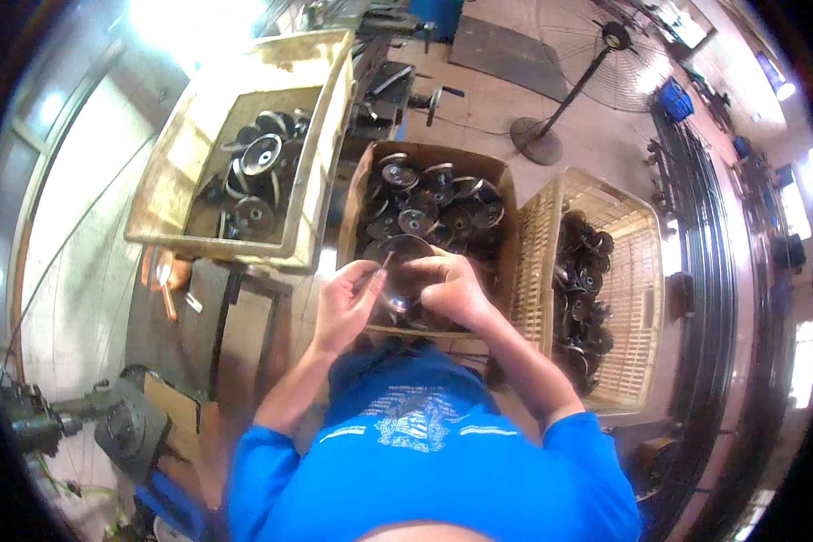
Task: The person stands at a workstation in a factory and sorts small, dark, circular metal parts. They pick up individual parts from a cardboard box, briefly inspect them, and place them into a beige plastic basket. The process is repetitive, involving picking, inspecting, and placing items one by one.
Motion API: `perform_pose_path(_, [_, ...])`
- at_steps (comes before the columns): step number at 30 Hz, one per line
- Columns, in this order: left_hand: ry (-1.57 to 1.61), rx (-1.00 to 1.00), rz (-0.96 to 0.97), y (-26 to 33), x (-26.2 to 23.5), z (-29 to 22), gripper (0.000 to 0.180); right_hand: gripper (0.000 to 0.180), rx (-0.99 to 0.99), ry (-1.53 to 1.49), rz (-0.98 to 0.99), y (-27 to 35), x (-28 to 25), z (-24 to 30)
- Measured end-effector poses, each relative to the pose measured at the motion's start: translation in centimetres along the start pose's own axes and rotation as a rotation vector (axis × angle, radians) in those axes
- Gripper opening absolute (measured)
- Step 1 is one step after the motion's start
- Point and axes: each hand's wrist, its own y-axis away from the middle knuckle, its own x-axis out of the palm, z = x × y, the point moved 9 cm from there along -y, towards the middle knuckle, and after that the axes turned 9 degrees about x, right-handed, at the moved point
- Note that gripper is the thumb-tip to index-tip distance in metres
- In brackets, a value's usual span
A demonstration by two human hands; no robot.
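Both my hands are over a cardboard box (512, 203) filled with dark, shiny round metal parts (415, 219). In my right hand (456, 287) is one dark disc-shaped metal part (406, 246), gripped by its side with the fingers closed. My left hand (350, 298) is closed in a pinch at the near left of that disc. A thin, small stick-like piece (388, 259) sticks out between its thumb and finger, pointing at the disc; its kind is too small to tell. The underside of the held part is hidden by my hands.
A cream plastic crate (303, 217) with similar metal parts stands raised at the left. At the right is a slatted beige crate (637, 307) with more of them. Farther off are a machine with a hand crank (434, 104) and a standing fan (537, 140). An orange-handled tool (168, 298) lies below the left crate.
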Motion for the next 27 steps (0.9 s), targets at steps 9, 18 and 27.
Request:
perform_pose_path(9, [-0.141,0.039,-0.011,0.5,0.1,0.8,0.015,0.045,-0.135,0.185,-0.098,0.8,1.9,0.1])
perform_pose_path(18, [-0.187,0.083,0.013,0.7,0.9,1.0,0.015,0.046,-0.132,0.134,-0.117,1.9,1.2,-0.9])
perform_pose_path(27, [-0.131,0.210,-0.095,1.0,1.3,0.2,0.016,0.047,-0.277,0.462,-0.201,3.2,2.4,-0.1])
